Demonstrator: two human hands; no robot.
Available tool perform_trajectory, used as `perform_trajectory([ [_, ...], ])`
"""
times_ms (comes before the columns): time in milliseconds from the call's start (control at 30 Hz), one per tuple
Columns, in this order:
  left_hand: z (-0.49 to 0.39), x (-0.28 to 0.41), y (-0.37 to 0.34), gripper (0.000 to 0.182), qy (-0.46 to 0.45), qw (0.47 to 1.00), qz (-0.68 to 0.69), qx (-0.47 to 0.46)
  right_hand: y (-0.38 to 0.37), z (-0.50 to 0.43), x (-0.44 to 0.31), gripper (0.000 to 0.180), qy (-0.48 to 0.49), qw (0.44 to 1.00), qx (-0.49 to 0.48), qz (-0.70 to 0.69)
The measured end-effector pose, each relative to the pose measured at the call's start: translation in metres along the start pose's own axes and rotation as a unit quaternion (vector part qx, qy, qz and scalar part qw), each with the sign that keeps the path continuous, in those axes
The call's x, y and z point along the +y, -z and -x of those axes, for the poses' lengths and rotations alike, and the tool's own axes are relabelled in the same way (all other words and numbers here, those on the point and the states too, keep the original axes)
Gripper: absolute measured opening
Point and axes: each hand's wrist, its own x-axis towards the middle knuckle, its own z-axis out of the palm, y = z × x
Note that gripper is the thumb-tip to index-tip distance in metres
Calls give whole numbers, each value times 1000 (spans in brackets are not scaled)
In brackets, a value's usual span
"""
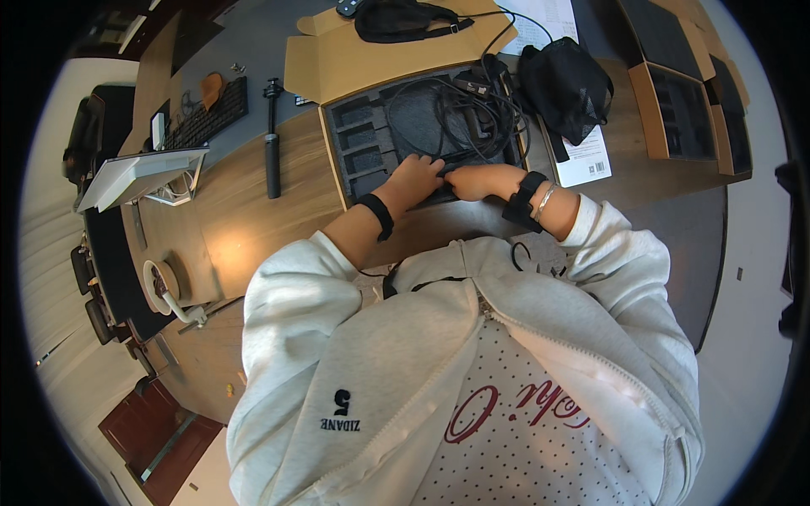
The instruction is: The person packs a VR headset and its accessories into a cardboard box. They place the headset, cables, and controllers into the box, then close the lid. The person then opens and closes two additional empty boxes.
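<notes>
An open cardboard box (342, 183) lined with dark grey foam lies on the wooden desk in front of me. My left hand (414, 181) and my right hand (478, 181) meet over its near edge, fingers curled close together. Between the fingertips a small black piece shows, too dark to tell whether it is a cable end. Just beyond them, a tangled bundle of black cables (474, 123) fills the box's right half, with a black adapter (471, 84) on top. Foam compartments (359, 138) line the left side. Each wrist wears a black band.
A black strapped pouch (405, 20) rests on the raised flap (405, 54). To the right, a black mesh bag (565, 88) partly covers a white printed box (585, 161). Further right stand open foam-lined boxes (682, 114). Leftward are a small tripod (272, 161), a keyboard (212, 117) and a monitor (142, 177).
</notes>
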Motion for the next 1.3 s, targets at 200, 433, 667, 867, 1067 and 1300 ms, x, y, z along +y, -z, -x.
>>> perform_trajectory([
  [200,7,-7,-9,35,-37,997,46,49,9,5,-9,30,-1,1000,-9,26],
  [433,18,-8,-10,34,-64,982,130,117,29,13,-11,28,58,997,-5,45],
  [667,14,-15,-23,32,-11,894,413,175,14,-7,-7,35,32,998,-20,53],
  [867,1,-23,-44,35,68,834,532,126,-14,-31,8,44,4,954,46,-297],
  [1067,-4,-12,-44,38,89,881,449,124,-16,-39,-4,40,-51,936,65,-341],
  [1300,43,-47,8,35,188,546,815,41,26,-18,-26,27,16,863,37,-504],
])
